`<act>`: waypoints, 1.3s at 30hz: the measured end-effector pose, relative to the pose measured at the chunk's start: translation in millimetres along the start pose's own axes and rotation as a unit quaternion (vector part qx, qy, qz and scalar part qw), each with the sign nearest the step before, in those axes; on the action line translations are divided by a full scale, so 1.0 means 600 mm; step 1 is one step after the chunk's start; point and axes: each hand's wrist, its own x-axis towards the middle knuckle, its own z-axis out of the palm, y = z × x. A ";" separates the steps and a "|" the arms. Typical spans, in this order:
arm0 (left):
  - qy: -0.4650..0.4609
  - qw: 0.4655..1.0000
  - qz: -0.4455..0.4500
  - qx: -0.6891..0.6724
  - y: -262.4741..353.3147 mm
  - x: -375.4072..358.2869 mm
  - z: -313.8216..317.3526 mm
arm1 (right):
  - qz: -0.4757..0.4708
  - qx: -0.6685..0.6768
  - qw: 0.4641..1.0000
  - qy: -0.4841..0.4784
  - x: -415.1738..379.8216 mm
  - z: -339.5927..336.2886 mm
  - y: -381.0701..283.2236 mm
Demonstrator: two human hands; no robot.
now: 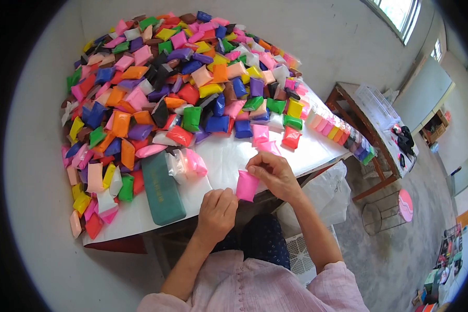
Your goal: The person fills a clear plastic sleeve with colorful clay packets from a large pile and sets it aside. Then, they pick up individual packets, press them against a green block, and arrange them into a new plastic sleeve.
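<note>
Between my two hands, over the table's front edge, hangs a bright pink packet point(247, 186). My right hand point(273, 176) pinches its upper right corner. My left hand point(217, 214) is closed at the packet's lower left corner, its fingertips curled and partly hidden; whether it grips the packet I cannot make out. Beyond my right hand, two lighter pink packets point(260, 134) lie on the white tabletop point(223, 156), with a red packet point(291, 138) to their right. A green box point(162, 190) and a clear bag with pink packets point(195, 164) lie left of my hands.
A large heap of coloured packets point(166, 83) covers the table's back and left. Packets in rows point(343, 132) line the right end. A clear plastic bag point(322, 195) hangs below the edge. Further right are a wooden table point(356, 101) and a wire-frame stool point(405, 205).
</note>
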 end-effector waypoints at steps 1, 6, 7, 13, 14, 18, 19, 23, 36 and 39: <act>-0.013 1.000 -0.007 0.005 0.003 0.004 -0.002 | -0.014 -0.020 1.000 0.017 0.001 0.000 -0.004; 0.001 0.999 -0.027 0.040 0.008 0.012 0.006 | -0.021 -0.222 0.966 0.132 -0.014 0.006 -0.042; 0.005 0.998 -0.028 0.048 0.008 0.010 0.011 | 0.002 -0.264 0.955 0.136 -0.019 0.011 -0.048; 0.041 0.995 -0.050 0.072 0.009 0.003 0.019 | 0.083 -0.421 0.892 0.141 -0.028 0.043 -0.087; 0.048 0.995 -0.051 0.074 0.010 0.002 0.021 | 0.095 -0.394 0.909 0.101 -0.023 0.044 -0.086; 0.066 0.993 -0.043 0.088 0.005 0.007 0.022 | 0.088 -0.318 0.942 0.069 -0.014 0.057 -0.077; 0.068 0.993 -0.040 0.093 0.003 0.007 0.022 | 0.083 -0.290 0.951 0.069 -0.012 0.058 -0.079; 0.075 0.988 -0.066 0.117 -0.002 0.009 0.018 | 0.047 -0.180 0.981 0.058 -0.001 0.056 -0.071; 0.054 0.987 -0.127 0.082 -0.006 -0.015 0.017 | -0.061 -0.131 0.986 -0.079 0.099 0.065 -0.009; 0.061 0.987 -0.126 0.075 -0.007 -0.021 0.022 | -0.108 -0.166 0.978 -0.068 0.124 0.086 0.003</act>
